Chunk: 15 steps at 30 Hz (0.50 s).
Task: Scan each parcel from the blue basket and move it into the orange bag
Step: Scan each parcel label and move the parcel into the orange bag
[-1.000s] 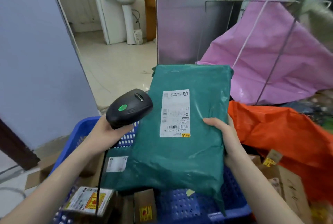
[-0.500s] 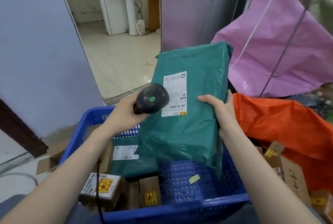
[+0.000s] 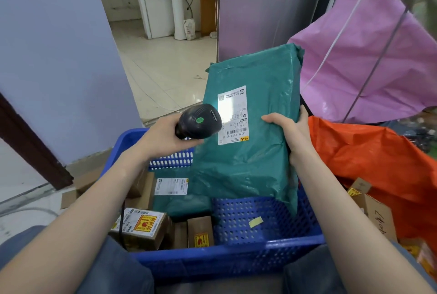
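A large green plastic parcel (image 3: 250,151) stands tilted above the blue basket (image 3: 236,258). My right hand (image 3: 290,132) grips its right edge, thumb on the front. My left hand (image 3: 163,140) holds a black barcode scanner (image 3: 199,121) close to the parcel's white label (image 3: 233,114), where a bright patch of light falls. The orange bag (image 3: 378,163) lies open to the right of the basket. In the basket lie another green parcel (image 3: 182,201) and several small cardboard boxes (image 3: 142,225).
A pink bag (image 3: 378,61) hangs on a wire frame behind the orange bag. Cardboard boxes (image 3: 376,213) sit inside the orange bag at the right. A blue-grey wall panel (image 3: 54,57) stands to the left. A doorway opens onto a tiled floor with a washbasin.
The scanner has moved right, up to the label, and a bright light patch now shows on it. The parcel has tilted more upright and shifted farther from me.
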### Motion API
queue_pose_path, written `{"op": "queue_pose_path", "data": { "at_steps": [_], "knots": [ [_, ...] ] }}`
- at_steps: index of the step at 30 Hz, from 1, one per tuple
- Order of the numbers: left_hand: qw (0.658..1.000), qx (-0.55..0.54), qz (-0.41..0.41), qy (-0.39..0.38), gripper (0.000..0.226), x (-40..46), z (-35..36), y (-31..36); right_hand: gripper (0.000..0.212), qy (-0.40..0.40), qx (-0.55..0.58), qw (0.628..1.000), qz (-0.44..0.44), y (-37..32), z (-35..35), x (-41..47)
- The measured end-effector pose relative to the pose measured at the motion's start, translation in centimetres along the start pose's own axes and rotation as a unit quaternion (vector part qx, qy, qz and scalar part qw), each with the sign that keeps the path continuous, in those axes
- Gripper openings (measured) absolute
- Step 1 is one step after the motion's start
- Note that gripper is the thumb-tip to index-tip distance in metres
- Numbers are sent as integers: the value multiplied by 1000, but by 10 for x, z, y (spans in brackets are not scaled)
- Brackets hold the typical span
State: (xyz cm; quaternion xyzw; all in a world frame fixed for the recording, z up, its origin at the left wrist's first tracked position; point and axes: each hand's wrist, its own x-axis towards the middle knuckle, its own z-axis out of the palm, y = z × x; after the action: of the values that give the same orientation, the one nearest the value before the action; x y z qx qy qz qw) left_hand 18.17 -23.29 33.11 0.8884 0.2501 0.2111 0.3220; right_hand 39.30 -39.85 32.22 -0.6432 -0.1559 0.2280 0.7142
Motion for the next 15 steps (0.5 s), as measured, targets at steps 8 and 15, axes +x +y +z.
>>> {"op": "queue_pose_path", "data": {
  "at_steps": [8, 15],
  "knots": [
    [997, 53, -48, -22, 27, 4, 1, -9, 104, 8, -7, 1000, 4, 5, -7, 5],
    [996, 90, -1, -9, 44, 0, 3, -3, 113, 26, -18, 999, 23, 11, -13, 11]
  ]
}}
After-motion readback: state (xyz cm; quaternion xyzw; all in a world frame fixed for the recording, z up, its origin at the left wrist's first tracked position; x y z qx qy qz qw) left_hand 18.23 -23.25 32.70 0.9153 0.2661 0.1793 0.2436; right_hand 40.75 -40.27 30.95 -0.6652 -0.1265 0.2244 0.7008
